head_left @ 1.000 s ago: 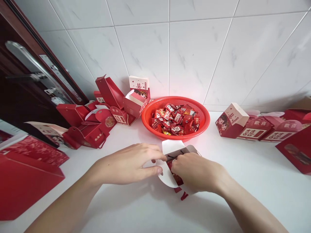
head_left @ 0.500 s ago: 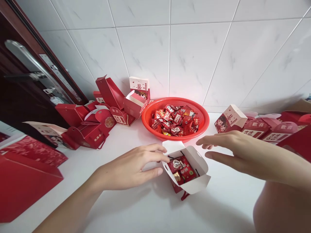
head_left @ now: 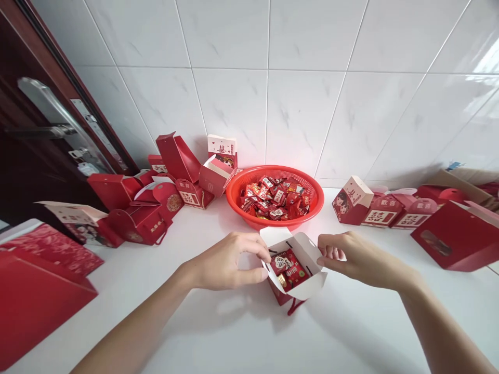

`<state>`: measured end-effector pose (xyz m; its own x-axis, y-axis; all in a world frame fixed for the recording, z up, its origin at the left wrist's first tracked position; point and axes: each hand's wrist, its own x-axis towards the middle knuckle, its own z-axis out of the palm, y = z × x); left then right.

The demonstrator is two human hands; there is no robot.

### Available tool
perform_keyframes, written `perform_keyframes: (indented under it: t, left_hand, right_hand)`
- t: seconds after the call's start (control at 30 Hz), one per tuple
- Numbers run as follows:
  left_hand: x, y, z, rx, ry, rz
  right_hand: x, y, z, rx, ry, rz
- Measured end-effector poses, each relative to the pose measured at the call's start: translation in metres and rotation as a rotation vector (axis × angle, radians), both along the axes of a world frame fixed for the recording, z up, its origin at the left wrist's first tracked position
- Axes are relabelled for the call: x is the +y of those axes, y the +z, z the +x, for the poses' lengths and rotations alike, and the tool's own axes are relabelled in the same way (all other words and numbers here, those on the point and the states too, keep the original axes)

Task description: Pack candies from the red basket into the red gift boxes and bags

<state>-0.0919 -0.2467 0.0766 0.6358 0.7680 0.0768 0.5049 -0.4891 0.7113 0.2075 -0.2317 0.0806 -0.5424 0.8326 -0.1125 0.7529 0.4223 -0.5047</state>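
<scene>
A small red gift box stands open on the white tabletop, its white inner flaps spread upward. Inside lie red-wrapped sweets and something gold-coloured at the near left. My left hand has its thumb and fingertips at the box's left flap, gripping its edge. At the opposite side, my right hand pinches the right flap between thumb and curled fingers. A red cord handle hangs at the box's near side.
Behind the box stands a red plastic basket of wrapped sweets. Red gift boxes cluster at the left; more boxes line up at the right. A large red box is far right. A tiled wall closes the back, a dark door the left.
My right hand has come down and left to the right flap, its fingers curling in. My left hand has closed in on the left flap. The camera view has shifted slightly.
</scene>
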Motion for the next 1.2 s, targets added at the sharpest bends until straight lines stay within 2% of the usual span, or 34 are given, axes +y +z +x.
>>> perform_keyframes:
  t: [0.13, 0.23, 0.37, 0.5, 0.6, 0.73, 0.93, 1.0, 1.1, 1.2]
  left_hand:
    - [-0.006, -0.007, 0.001, -0.048, 0.093, -0.034]
    - [-0.011, -0.009, 0.001, -0.049, 0.141, -0.050]
    - [-0.016, -0.005, -0.002, 0.003, 0.171, -0.072]
    - [-0.019, -0.007, -0.005, 0.008, 0.318, -0.004]
    - [-0.019, -0.015, -0.008, -0.019, 0.364, 0.002]
    - [-0.019, -0.025, -0.011, -0.094, 0.336, -0.054]
    - [-0.022, -0.031, -0.010, -0.132, 0.276, -0.053]
    - [-0.024, -0.031, -0.010, -0.120, 0.242, -0.052]
    - [-0.026, -0.032, -0.007, -0.096, 0.181, -0.013]
    - [-0.026, -0.033, -0.005, -0.073, 0.128, 0.026]
  right_hand:
    - [-0.008, -0.028, 0.008, 0.283, -0.090, -0.030]
    - [-0.015, -0.046, 0.009, 0.469, -0.096, -0.095]
    - [-0.022, -0.063, 0.004, 0.659, -0.071, -0.223]
    - [-0.025, -0.075, -0.002, 0.794, -0.102, -0.221]
    - [-0.027, -0.080, -0.004, 0.823, -0.113, -0.139]
    - [-0.029, -0.082, -0.002, 0.776, -0.097, -0.129]
    - [-0.033, -0.078, 0.002, 0.746, 0.039, -0.095]
    - [-0.035, -0.078, -0.001, 0.687, 0.007, -0.031]
    - [-0.040, -0.081, -0.011, 0.611, -0.110, 0.060]
    - [-0.044, -0.087, -0.022, 0.625, -0.203, 0.124]
